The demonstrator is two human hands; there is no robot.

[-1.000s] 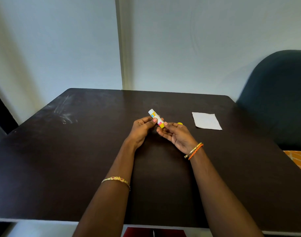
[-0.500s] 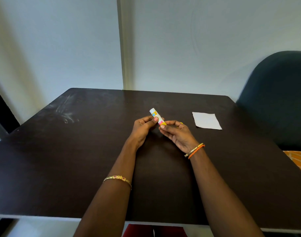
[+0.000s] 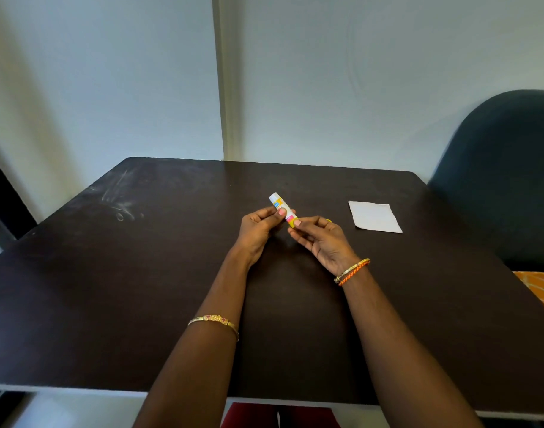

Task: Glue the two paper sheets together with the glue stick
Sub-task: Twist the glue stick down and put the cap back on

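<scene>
Both hands on the glue stick, above the middle of the dark table.

The left hand (image 3: 258, 225) pinches the glue stick (image 3: 282, 209) around its middle, thumb on the label, its white end tilted up and away; the right hand (image 3: 321, 239) pinches its yellow lower end (a bit of yellow shows behind those fingers). White paper (image 3: 374, 216) lies flat on the table (image 3: 141, 288), to the right, well apart from the hands.

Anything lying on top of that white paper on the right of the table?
Nothing rests on the white paper; its top is bare. It lies flat on the dark table. Whether a second sheet lies beneath cannot be seen.
</scene>
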